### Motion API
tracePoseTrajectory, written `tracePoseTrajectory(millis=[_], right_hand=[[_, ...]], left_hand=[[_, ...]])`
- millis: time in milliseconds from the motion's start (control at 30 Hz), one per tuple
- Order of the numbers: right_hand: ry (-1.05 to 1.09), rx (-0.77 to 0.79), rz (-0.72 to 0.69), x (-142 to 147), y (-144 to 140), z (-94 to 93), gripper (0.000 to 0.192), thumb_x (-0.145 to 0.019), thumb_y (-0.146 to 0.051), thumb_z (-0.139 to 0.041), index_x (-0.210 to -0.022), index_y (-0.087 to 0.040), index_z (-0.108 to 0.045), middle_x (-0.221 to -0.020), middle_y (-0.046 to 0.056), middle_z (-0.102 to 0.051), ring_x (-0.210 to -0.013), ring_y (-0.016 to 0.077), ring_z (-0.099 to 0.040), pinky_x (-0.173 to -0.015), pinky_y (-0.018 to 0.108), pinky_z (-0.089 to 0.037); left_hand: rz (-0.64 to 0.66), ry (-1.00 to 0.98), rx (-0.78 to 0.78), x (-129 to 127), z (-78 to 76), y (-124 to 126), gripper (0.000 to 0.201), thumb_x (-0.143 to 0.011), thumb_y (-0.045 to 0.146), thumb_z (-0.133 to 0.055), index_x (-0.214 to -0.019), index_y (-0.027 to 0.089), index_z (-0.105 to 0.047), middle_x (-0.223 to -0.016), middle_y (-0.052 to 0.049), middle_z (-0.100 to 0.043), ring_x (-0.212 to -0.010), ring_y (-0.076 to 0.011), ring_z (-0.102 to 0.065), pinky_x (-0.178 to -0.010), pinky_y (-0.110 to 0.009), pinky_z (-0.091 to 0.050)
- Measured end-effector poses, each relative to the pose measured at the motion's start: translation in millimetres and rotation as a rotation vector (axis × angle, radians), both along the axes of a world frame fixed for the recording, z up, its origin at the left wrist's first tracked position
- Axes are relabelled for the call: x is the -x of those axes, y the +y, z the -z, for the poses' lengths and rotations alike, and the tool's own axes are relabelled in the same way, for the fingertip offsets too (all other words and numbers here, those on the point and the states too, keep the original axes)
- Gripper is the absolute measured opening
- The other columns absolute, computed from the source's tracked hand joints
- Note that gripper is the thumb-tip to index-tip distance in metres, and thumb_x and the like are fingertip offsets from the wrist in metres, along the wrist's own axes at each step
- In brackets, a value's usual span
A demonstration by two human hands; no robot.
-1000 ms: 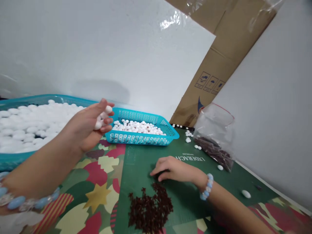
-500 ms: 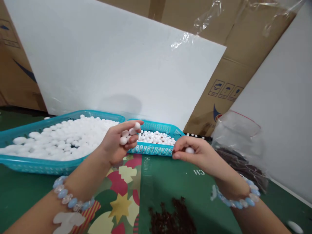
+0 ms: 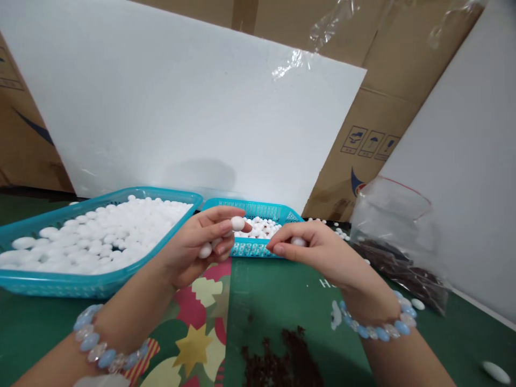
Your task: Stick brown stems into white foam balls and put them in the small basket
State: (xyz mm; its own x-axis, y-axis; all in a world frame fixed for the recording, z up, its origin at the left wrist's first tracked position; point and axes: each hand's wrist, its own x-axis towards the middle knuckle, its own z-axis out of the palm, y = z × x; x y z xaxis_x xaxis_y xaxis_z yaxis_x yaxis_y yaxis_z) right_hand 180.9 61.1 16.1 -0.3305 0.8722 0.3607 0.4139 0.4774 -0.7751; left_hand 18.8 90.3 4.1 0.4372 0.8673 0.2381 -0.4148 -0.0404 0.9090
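Pile of dark brown bits (image 3: 278, 363) nearest, on the green mat (image 3: 282, 290) at bottom centre, below both hands. Beaded bracelets, two, one per wrist. Left hand (image 3: 193, 247) half curled, gripping white oval pieces: one white piece (image 3: 237, 223) pinched at thumb and fingertip, a second piece (image 3: 205, 250) tucked lower against the fingers; more may sit in the palm, cannot tell. Right hand (image 3: 318, 250) loosely closed, pinching one white bead (image 3: 298, 242) between thumb and fingers. Hands near each other, not touching, both just in front of the small blue basket (image 3: 258, 248), which holds many white pieces. Large blue tray (image 3: 60, 279) to the left, heaped with white pieces, too many to count. Clear plastic bag (image 3: 397, 236) to the right with dark bits at its bottom. Loose white pieces scattered on the mat by the bag, one stray piece (image 3: 495, 371) at bottom right. White board (image 3: 181, 107) and cardboard (image 3: 363, 134) stand behind.
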Motion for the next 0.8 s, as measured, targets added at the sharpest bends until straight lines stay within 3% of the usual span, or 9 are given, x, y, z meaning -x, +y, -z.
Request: tracePoseTrajectory(millis=[300, 467, 667, 800], right_hand=[[-0.022, -0.144, -0.048, -2, -10, -6.7, 0.013, -0.061, -0.008, -0.051, -0.063, -0.017, -0.059, -0.062, -0.002, -0.059, -0.057, 0.0064, -0.049, -0.049, 0.016, -0.039], [0.127, -0.142, -0.124, -1, -20, -7.7, 0.016, -0.060, -0.004, -0.051, -0.061, -0.018, -0.060, -0.060, -0.004, -0.058, -0.058, 0.0047, -0.052, -0.049, 0.012, -0.041], [0.284, -0.167, -0.107, 1, -24, -3.7, 0.017, -0.059, -0.006, -0.054, -0.061, -0.021, -0.061, -0.072, -0.004, -0.055, -0.072, 0.0047, -0.051, -0.060, 0.011, -0.042], [0.413, -0.182, -0.156, 3, -20, 1.8, 0.023, -0.061, -0.005, -0.052, -0.068, -0.025, -0.060, -0.065, -0.007, -0.055, -0.062, 0.0031, -0.052, -0.053, 0.011, -0.042]], left_hand=[[0.098, 0.040, -0.051, -5, -0.6, -2, 0.011, -0.050, 0.013, -0.060, -0.059, 0.020, -0.057, -0.062, 0.002, -0.058, -0.033, -0.0007, -0.037, -0.031, -0.012, -0.024], [0.145, 0.027, -0.068, -7, -2.3, -8, 0.011, -0.057, 0.016, -0.056, -0.066, 0.021, -0.059, -0.063, 0.002, -0.059, -0.034, -0.0002, -0.035, -0.031, -0.011, -0.025], [0.154, -0.006, -0.050, -9, -1.4, -9, 0.011, -0.055, 0.023, -0.058, -0.066, 0.021, -0.058, -0.063, 0.002, -0.058, -0.034, -0.0003, -0.035, -0.029, -0.010, -0.024], [0.123, -0.007, -0.038, -12, -2.7, -10, 0.016, -0.050, 0.028, -0.062, -0.062, 0.018, -0.058, -0.043, 0.005, -0.048, -0.032, -0.0012, -0.032, -0.029, -0.011, -0.022]])
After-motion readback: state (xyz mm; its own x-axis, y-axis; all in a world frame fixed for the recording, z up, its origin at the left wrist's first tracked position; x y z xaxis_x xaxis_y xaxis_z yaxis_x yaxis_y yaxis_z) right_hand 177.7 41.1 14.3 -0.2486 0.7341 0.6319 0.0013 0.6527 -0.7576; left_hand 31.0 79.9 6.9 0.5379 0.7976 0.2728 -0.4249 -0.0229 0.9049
